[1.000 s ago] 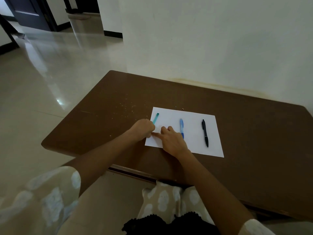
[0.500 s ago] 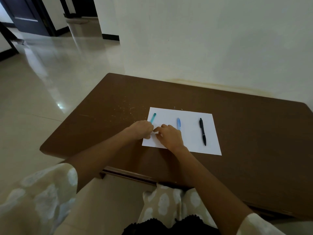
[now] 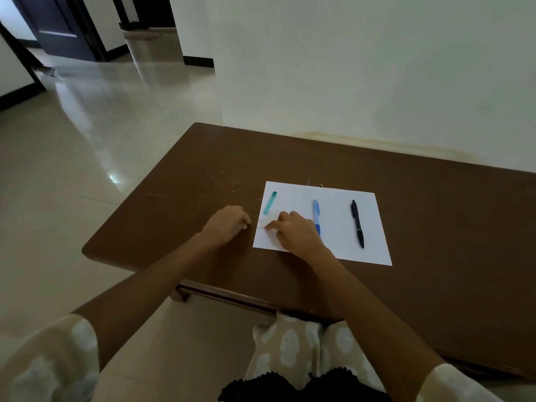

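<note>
The right hand (image 3: 293, 232) pinches a thin dark rod (image 3: 261, 227) at the left edge of the paper (image 3: 336, 216). The left hand (image 3: 229, 224) is curled nearby; I cannot tell whether it holds anything.

The right hand (image 3: 293, 231) rests on a white sheet (image 3: 336, 195) and pinches a thin dark rod (image 3: 261, 227) at its 9 o'clock. The left hand (image 3: 228, 224) lies curled on the brown table (image 3: 449, 216) further that way. A teal tube (image 3: 269, 202) lies at the right hand's 11 o'clock, with a blue pen (image 3: 316, 213) and a black pen (image 3: 357, 223) at its 3 o'clock.

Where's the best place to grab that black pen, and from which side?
Probably mid-barrel, from straight above. The black pen lies flat on the paper, tip toward the person, with bare paper along both long sides and the blue pen apart, so fingers fit either side.
</note>
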